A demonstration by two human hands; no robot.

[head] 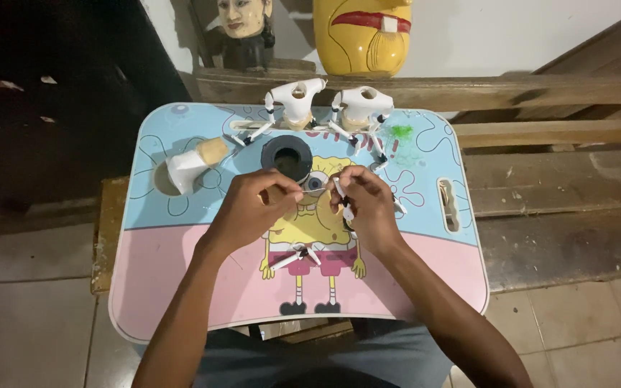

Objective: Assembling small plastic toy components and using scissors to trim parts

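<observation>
My left hand (251, 206) pinches a thin stick whose tip points right toward my right hand. My right hand (368, 203) grips a small white and black figure limb (342, 195). Both hands hover over the middle of a small blue and pink lap table (181, 280) printed with a yellow cartoon figure. Another white and black limb piece (295, 257) lies on the table just below my hands. Two white figure torsos (296, 100) (361, 106) stand at the table's far edge, with thin limbs hanging from them.
A black ring-shaped roll (287, 156) sits behind my hands. A white cone-shaped piece with a tan end (194, 164) lies at the left. A green smear (400, 132) marks the far right. Behind are a wooden ledge (512, 92), a yellow carved head (362, 34) and a small bust (244, 32).
</observation>
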